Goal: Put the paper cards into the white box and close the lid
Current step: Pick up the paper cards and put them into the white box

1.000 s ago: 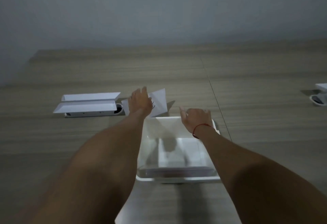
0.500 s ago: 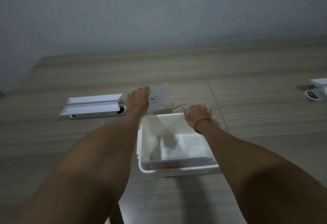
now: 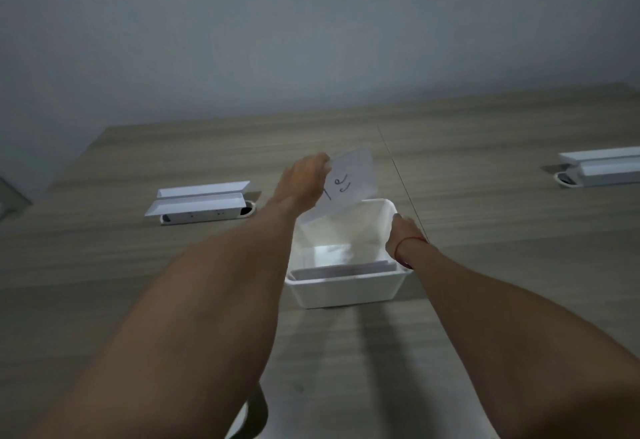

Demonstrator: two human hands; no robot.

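Observation:
A white open box (image 3: 346,288) stands on the wooden table in front of me, with several white paper cards (image 3: 346,267) lying flat inside it. My left hand (image 3: 304,182) grips a white paper card (image 3: 349,184) with handwriting on it, holding it tilted in the air above the box's far left corner. My right hand (image 3: 403,230) rests on the box's right rim, mostly turned away, a red string around the wrist. No lid is clearly in view.
A white power-socket unit with raised flaps (image 3: 199,204) sits on the table to the left of the box. A second such unit (image 3: 602,166) is at the far right edge. A grey wall rises behind the table's far edge.
My left hand has picked the card up from the table behind the box and lifted it over the box. My right hand has shifted onto the box's right rim.

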